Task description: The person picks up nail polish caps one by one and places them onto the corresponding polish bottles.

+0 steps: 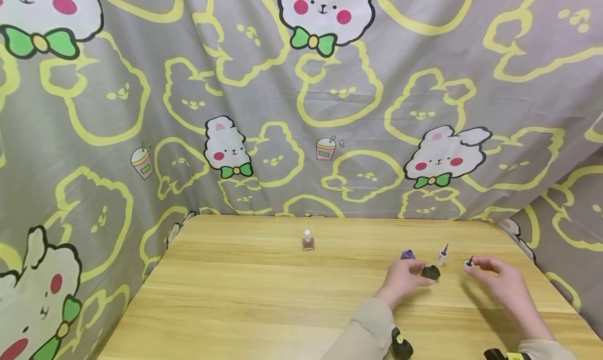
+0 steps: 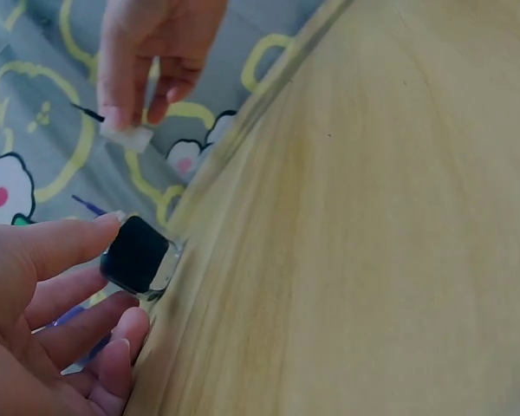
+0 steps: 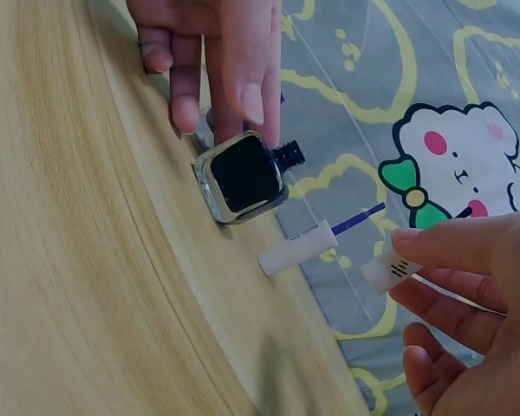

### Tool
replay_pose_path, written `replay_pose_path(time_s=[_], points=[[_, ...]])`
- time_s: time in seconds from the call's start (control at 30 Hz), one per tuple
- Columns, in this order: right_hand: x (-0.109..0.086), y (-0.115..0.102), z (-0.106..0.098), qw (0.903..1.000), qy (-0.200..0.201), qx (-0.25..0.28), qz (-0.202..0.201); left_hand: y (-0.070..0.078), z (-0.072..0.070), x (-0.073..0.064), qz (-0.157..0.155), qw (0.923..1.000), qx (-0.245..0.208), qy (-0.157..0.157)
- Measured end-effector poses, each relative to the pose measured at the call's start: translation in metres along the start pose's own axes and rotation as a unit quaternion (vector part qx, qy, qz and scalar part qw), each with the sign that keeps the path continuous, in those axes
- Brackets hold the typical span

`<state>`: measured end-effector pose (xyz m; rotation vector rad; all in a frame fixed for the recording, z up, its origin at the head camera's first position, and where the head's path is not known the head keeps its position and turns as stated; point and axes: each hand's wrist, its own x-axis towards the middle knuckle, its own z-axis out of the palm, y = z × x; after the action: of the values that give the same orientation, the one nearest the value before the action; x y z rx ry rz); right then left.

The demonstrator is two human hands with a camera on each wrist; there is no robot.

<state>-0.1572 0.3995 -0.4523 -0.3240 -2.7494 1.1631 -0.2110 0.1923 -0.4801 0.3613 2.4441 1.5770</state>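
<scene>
My left hand [image 1: 402, 279] has its thumb and fingers at the sides of an uncapped black nail polish bottle [image 3: 244, 178], whose dark neck shows bare in the right wrist view. In my right hand [image 1: 501, 281] a white nail polish cap [image 3: 390, 270] is pinched between thumb and fingers, its dark brush pointing up. Between the hands a second white cap [image 3: 296, 250] stands on the table with its purple brush upward. Just behind my left hand is an open purple nail polish bottle [image 1: 408, 255], partly covered by the fingers.
A brownish-pink nail polish bottle [image 1: 308, 242] with a white cap stands farther back, near the middle of the wooden table [image 1: 245, 287]. Patterned grey curtain [image 1: 282, 103] hangs behind the table and along both sides. Black straps with devices sit on both wrists.
</scene>
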Motion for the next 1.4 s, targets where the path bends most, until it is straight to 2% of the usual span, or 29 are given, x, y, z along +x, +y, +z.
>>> replay_pose_path(time_s=[0.17,0.3,0.53,0.8,1.03,1.2,1.4], points=[[0.0,-0.002,0.0,0.9999,-0.004,-0.01,-0.009,0.001,0.004,0.002,0.016,0.9988,0.044,0.009],[0.0,-0.002,0.002,0.9996,0.002,-0.023,-0.018,0.002,0.007,0.002,0.03,0.995,0.091,0.028],[-0.001,-0.003,0.003,0.9992,-0.002,-0.032,-0.023,0.006,0.012,0.0,0.007,0.9917,0.114,0.058],[0.0,-0.004,0.005,0.9986,-0.004,-0.044,-0.029,0.007,0.01,-0.004,-0.002,0.9925,0.106,0.062],[0.001,-0.004,0.006,0.9978,0.006,-0.05,-0.042,0.003,0.007,-0.004,0.011,0.9959,0.07,0.057],[-0.001,-0.007,0.007,0.9966,0.014,-0.047,-0.066,0.0,-0.002,-0.006,0.022,0.998,0.042,0.042],[-0.004,-0.015,0.01,0.9934,0.017,-0.06,-0.097,-0.004,-0.019,-0.01,0.027,0.9984,0.041,0.027]])
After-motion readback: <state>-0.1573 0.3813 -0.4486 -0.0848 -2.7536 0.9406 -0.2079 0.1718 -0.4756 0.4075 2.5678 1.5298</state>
